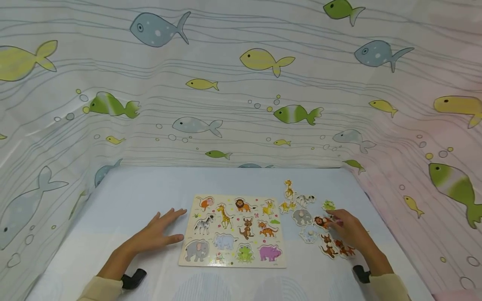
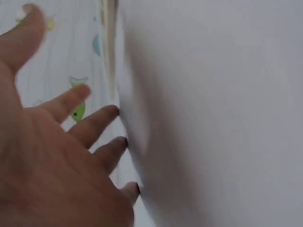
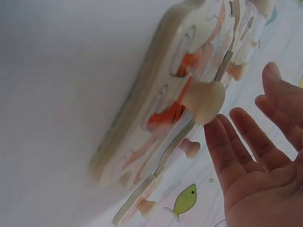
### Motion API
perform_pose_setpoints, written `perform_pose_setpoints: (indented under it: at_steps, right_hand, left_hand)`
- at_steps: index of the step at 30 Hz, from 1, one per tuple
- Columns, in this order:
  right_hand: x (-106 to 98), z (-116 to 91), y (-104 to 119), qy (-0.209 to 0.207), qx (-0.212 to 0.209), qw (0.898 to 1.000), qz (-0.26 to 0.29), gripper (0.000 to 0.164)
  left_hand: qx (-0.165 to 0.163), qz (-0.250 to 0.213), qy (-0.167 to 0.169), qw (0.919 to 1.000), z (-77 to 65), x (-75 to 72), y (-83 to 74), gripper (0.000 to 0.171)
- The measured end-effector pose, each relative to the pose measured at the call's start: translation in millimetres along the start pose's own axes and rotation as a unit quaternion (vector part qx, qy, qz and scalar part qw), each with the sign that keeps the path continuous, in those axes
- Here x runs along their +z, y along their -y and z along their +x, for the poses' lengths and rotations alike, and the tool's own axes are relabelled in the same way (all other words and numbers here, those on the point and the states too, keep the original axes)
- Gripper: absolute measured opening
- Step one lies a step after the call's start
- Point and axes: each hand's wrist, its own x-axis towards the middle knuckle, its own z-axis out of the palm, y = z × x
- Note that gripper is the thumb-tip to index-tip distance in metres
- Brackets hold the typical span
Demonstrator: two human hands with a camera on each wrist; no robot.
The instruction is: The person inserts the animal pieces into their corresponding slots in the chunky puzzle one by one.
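Observation:
A wooden animal puzzle board point(image 1: 260, 265) lies flat in the middle of the table, with pictures of a monkey, lion, zebra, elephant, frog, hippo and others. Left of it, my left hand point(image 1: 154, 234) is spread, holding nothing; its fingertips point(image 2: 118, 111) are at the white tabletop in the left wrist view. My right hand point(image 1: 350, 230) hovers over loose knobbed pieces, by the lion piece point(image 1: 321, 222). Its fingers are loosely extended in the right wrist view, near the round wooden knob point(image 3: 207, 101) of an orange tiger piece point(image 3: 163, 123). A small pinkish thing shows partly hidden beneath those fingers.
Other loose pieces are grouped right of the board: giraffe point(image 1: 288, 190), zebra point(image 1: 306, 199), elephant point(image 1: 302, 217), frog point(image 1: 329, 205), kangaroo point(image 1: 329, 246) and a pale bluish one point(image 1: 308, 236). Fish-patterned curtains point(image 1: 233, 104) enclose the table's back and sides.

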Motion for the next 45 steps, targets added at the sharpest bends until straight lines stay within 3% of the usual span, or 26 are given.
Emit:
perform_pose_setpoints:
  at_steps: [5, 10, 27, 32, 45]
  right_hand:
    - [0.2, -0.1, 0.8, 0.002, 0.002, 1.0, 0.008, 0.046]
    - [-0.4, -1.1, 2.9, 0.003, 0.006, 1.0, 0.017, 0.045]
    - [-0.7, 0.2, -2.8, 0.015, 0.024, 0.999, 0.02, 0.04]
    - [1.0, 0.0, -1.3, 0.019, 0.031, 0.999, 0.027, 0.04]
    - [0.7, 0.0, -0.5, 0.019, 0.029, 0.999, 0.036, 0.04]
  left_hand:
    - [0.023, 0.008, -0.003, 0.9997, -0.8, 12.0, -2.4, 0.096]
    - [0.036, 0.003, 0.0, 0.9994, -3.8, 17.6, -5.8, 0.101]
    - [0.047, 0.014, -0.001, 0.9988, -6.7, 23.3, -8.1, 0.112]
    - [0.034, 0.011, 0.003, 0.9993, -7.5, 23.0, -9.2, 0.114]
    - [0.058, 0.024, -0.008, 0.998, -8.2, 23.2, -7.4, 0.113]
